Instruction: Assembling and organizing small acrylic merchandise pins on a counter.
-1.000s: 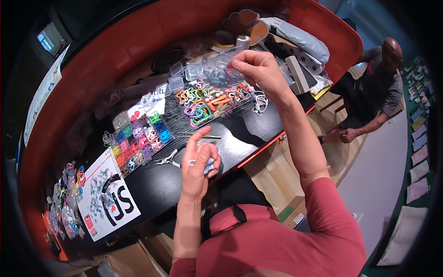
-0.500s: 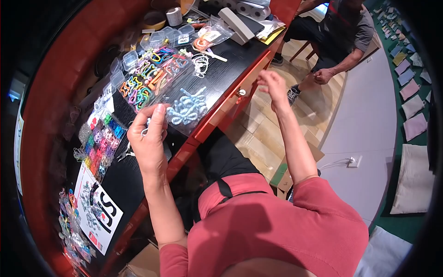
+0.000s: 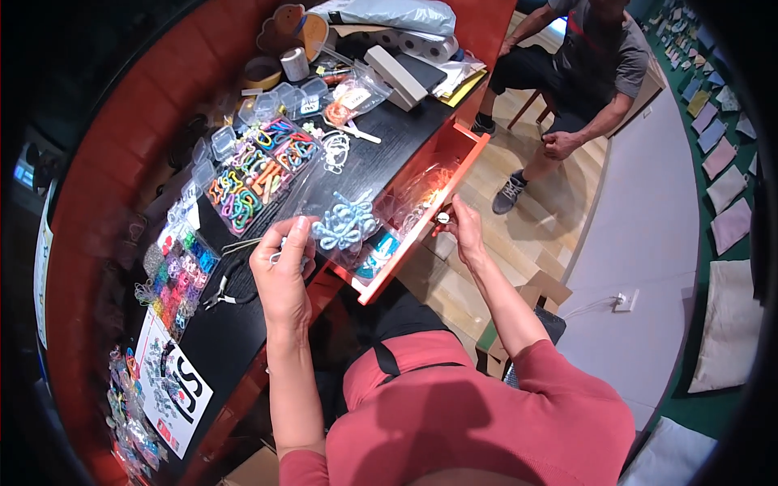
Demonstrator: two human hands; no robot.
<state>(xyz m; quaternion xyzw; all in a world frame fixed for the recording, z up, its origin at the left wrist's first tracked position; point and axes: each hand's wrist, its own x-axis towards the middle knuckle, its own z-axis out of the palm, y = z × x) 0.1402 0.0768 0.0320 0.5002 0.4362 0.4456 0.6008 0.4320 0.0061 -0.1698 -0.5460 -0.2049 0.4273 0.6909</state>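
Note:
My left hand [image 3: 284, 257] is closed on the corner of a clear plastic bag, with a bit of white cord showing between the fingers. Inside or against the bag is a looped bundle of light blue twisted cord [image 3: 344, 223], above the desk's front edge. My right hand [image 3: 465, 232] has its fingers closed round the round knob [image 3: 442, 218] of a red drawer [image 3: 387, 266]. The drawer stands pulled out of the desk. In it lie clear bags, some with orange contents [image 3: 438, 180], and a blue-and-white packet [image 3: 378, 253].
On the black desk [image 3: 389, 154] are a compartment box of colourful clips [image 3: 263, 174], a tray of small beads and rings [image 3: 178, 263], pliers [image 3: 227, 292] and a printed sheet [image 3: 174, 381]. A seated person [image 3: 600, 81] is across the wooden floor. Cardboard boxes [image 3: 543, 292] stand by my right elbow.
The drawer has come out toward me, showing its contents. My right hand has moved down and left onto its knob. My left hand with the bag has shifted slightly right and down.

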